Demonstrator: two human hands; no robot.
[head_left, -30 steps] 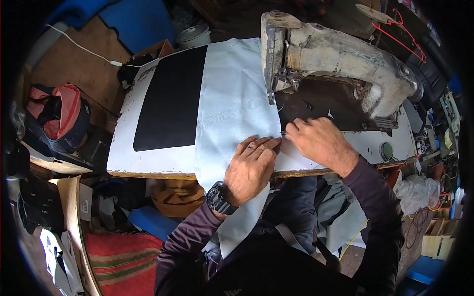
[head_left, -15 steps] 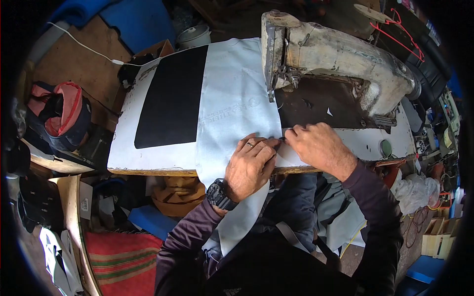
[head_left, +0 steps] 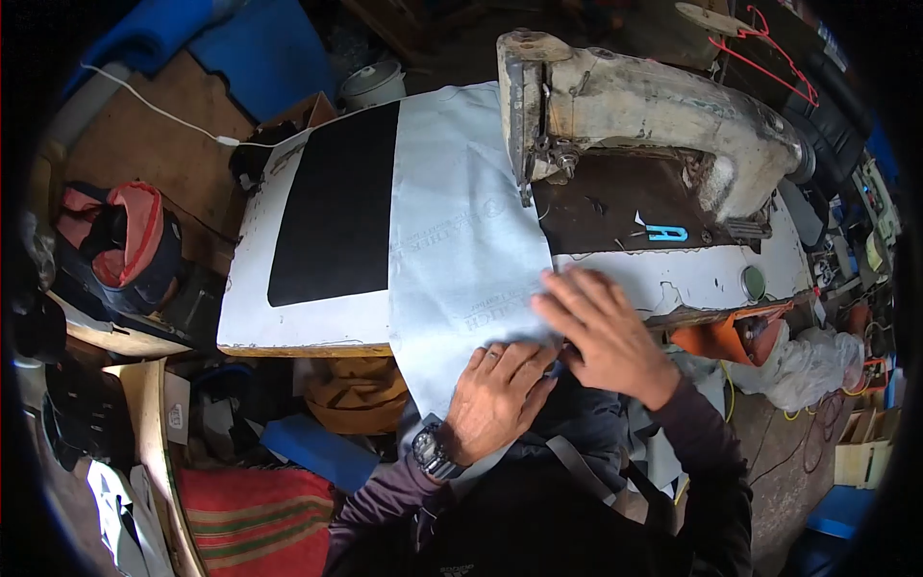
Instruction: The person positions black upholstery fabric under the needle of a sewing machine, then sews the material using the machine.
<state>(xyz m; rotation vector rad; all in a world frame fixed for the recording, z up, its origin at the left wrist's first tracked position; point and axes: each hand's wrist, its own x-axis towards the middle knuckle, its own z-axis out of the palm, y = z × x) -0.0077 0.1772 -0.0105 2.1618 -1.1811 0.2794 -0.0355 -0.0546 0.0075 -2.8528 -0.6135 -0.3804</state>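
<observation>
A pale grey leatherette sheet [head_left: 452,260], with faint stamped lettering, lies over the table and hangs down past its front edge toward my lap. My left hand [head_left: 495,399], with a ring and a wristwatch, is closed on the sheet's right edge near the front. Just above it, my right hand [head_left: 611,337] has its fingers stretched out over the same edge, slightly smeared by motion. Behind them stands a worn sewing machine [head_left: 644,96], its needle end right beside the sheet. Small blue thread snips [head_left: 666,233] rest on the dark machine bed.
A black panel [head_left: 336,202] lies left of the sheet on the white tabletop [head_left: 248,313]. A round green-topped tin [head_left: 753,282] is near the front right edge. At left sits an open bag with pink lining [head_left: 130,231]. A white cable [head_left: 159,106] reaches the table's back left.
Both hands have moved down toward me along the sheet's edge. My right hand's fingers have straightened. Blue snips now lie on the machine bed, where none showed before.
</observation>
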